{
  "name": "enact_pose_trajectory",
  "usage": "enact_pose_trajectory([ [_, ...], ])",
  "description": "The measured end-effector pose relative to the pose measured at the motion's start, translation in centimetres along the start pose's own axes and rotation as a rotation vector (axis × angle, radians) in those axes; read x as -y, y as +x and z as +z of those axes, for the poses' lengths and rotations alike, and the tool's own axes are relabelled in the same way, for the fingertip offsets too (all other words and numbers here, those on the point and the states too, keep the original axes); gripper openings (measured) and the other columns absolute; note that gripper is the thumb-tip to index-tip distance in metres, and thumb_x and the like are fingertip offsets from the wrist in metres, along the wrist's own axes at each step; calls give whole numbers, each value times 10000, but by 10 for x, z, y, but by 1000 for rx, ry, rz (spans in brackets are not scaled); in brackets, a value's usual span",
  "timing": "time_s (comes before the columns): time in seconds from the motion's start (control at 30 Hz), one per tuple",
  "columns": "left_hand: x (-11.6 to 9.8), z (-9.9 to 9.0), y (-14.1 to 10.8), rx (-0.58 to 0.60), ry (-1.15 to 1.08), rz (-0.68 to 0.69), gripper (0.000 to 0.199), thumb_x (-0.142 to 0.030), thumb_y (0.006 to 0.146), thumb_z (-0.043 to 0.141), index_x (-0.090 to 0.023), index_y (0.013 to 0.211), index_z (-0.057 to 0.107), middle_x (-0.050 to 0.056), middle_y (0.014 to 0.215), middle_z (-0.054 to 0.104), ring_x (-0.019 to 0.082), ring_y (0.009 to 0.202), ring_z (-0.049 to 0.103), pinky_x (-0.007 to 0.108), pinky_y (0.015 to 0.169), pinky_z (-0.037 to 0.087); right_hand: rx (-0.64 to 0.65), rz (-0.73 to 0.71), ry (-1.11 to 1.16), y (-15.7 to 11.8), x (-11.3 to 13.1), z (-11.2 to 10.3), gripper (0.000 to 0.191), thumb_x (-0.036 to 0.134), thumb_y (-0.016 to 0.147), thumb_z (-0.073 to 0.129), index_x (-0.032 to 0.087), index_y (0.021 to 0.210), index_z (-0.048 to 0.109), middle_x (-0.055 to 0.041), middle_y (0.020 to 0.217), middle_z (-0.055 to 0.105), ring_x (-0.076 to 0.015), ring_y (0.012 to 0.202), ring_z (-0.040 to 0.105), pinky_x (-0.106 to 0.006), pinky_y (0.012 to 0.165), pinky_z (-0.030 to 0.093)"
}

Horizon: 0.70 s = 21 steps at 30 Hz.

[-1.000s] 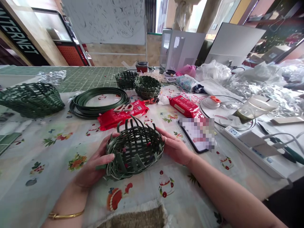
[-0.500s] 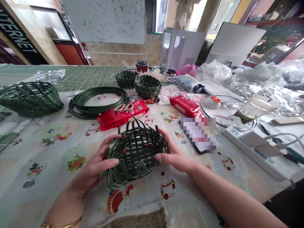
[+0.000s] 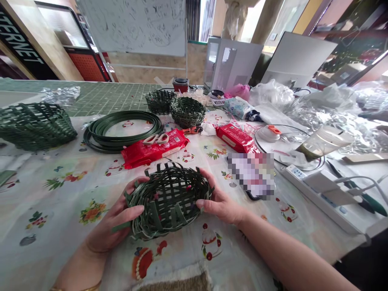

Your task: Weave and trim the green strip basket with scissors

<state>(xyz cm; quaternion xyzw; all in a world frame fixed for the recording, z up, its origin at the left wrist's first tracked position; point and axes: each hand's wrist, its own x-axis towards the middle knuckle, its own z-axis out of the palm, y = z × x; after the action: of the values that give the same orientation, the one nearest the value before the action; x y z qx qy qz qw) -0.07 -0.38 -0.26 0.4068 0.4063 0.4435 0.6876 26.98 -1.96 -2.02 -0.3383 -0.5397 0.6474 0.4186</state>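
A small dark green woven basket (image 3: 169, 202) lies tilted on the flowered tablecloth, its opening facing me and loose strip ends standing up along its rim. My left hand (image 3: 121, 220) grips its left side, the thumb over the near edge and the fingers behind; a green strip sticks out beneath that thumb. On the right side my right hand (image 3: 220, 200) holds the rim, with its thumb at the inner edge and its fingers round the outside. Beyond the basket is a red packet (image 3: 156, 148) with pale-handled scissors (image 3: 156, 138) on it.
Coiled green strips (image 3: 123, 127) and a larger basket (image 3: 36, 125) are at the left. Two small baskets (image 3: 188, 112) sit farther back. To the right are another red packet (image 3: 235, 137), a phone (image 3: 251, 176), a power strip (image 3: 321, 198) and a plastic cup (image 3: 329, 141).
The held basket has shifted slightly left, with its left side moving out and its rim strips lower. My left hand has moved left with it. The camera view has shifted a little.
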Motion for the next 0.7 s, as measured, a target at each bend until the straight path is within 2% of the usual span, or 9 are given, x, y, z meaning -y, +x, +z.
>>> enact_pose_trajectory([
  [0.2, 0, -4, 5, 85, -37, -58, 550, -251, 733, 697, -339, 1245, 514, 46, 1159, 656, 277, 982, 658, 352, 758, 572, -15, -9, -14, 4, 3, -3, 829, 338, 793, 715, 336, 1467, 232, -35, 1482, 372, -217, 1337, 368, -401, 1113, 279],
  [0.4, -4, -7, 6, 188, -44, -29, 583, -260, 702, 734, -309, 1245, 526, 64, 1258, 573, 288, 1084, 595, 337, 804, 546, -32, -24, 6, 4, 3, -6, 822, 378, 741, 759, 359, 1433, 316, -27, 1505, 345, -240, 1363, 337, -433, 1126, 248],
  [0.57, -1, -5, 6, 225, -70, 3, 588, -234, 680, 742, -304, 1224, 530, 47, 1229, 560, 272, 1069, 578, 339, 830, 521, -38, -15, -2, 0, 1, -2, 860, 409, 736, 758, 362, 1449, 278, -30, 1539, 285, -251, 1397, 277, -445, 1140, 208],
  [0.7, 4, -5, 6, 224, -74, 7, 564, -189, 700, 682, -308, 1223, 507, 40, 1181, 568, 260, 1029, 571, 368, 819, 517, -46, 13, -46, -1, 1, 1, 815, 387, 794, 705, 375, 1454, 229, -21, 1526, 305, -236, 1374, 316, -426, 1132, 233],
])
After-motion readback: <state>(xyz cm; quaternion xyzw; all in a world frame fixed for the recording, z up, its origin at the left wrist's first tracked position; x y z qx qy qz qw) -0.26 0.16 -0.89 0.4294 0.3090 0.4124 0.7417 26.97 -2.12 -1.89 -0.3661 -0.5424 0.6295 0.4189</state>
